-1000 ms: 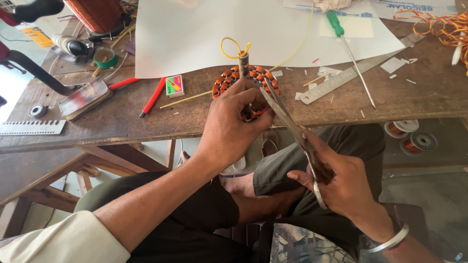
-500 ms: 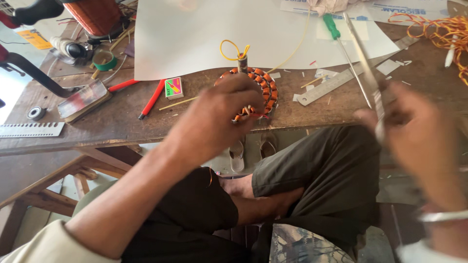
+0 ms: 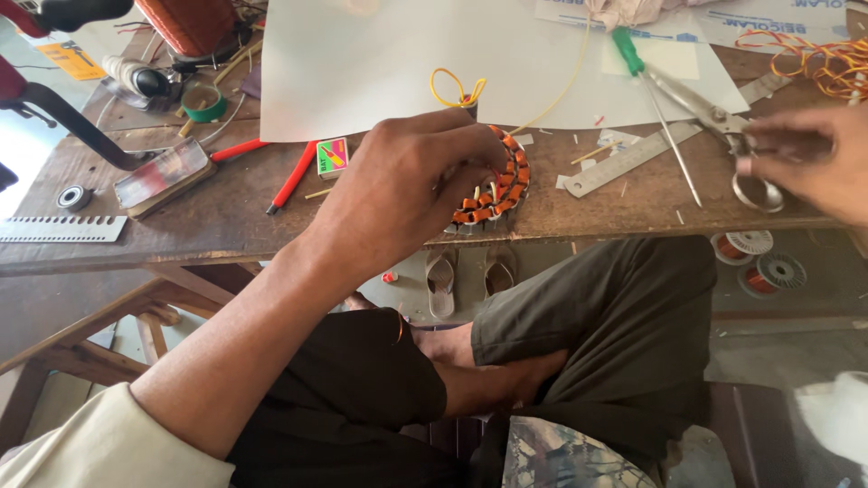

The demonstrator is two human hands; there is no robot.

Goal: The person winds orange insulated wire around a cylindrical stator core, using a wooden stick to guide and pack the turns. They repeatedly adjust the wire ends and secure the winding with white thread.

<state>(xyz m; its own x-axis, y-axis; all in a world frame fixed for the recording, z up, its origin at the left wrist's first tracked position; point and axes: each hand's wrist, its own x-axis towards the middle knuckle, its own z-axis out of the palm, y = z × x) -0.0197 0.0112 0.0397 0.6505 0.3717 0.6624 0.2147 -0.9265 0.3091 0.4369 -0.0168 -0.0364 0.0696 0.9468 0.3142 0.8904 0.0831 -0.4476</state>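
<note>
My left hand (image 3: pixel 398 190) rests over a round motor stator (image 3: pixel 506 181) wound with orange copper coils, at the front edge of the wooden table (image 3: pixel 226 230). Its fingers grip the stator's near rim. A yellow wire loop (image 3: pixel 457 90) stands up just behind the stator. My right hand (image 3: pixel 809 163) is far to the right and blurred, its fingers on the handle loops of metal scissors (image 3: pixel 714 113). The scissors lie low over the table with their blades pointing back and left.
A large white sheet (image 3: pixel 407 54) covers the middle of the table. A steel ruler (image 3: pixel 651 149) and a green-handled screwdriver (image 3: pixel 633 54) lie between my hands. A red pen (image 3: pixel 294 176), matchbox (image 3: pixel 332 155) and green tape roll (image 3: pixel 206 101) lie left. Wire spools (image 3: pixel 759 258) sit on the floor.
My right hand has carried the scissors from in front of my lap up and right to the table. My left hand has stayed on the stator, shifting its grip.
</note>
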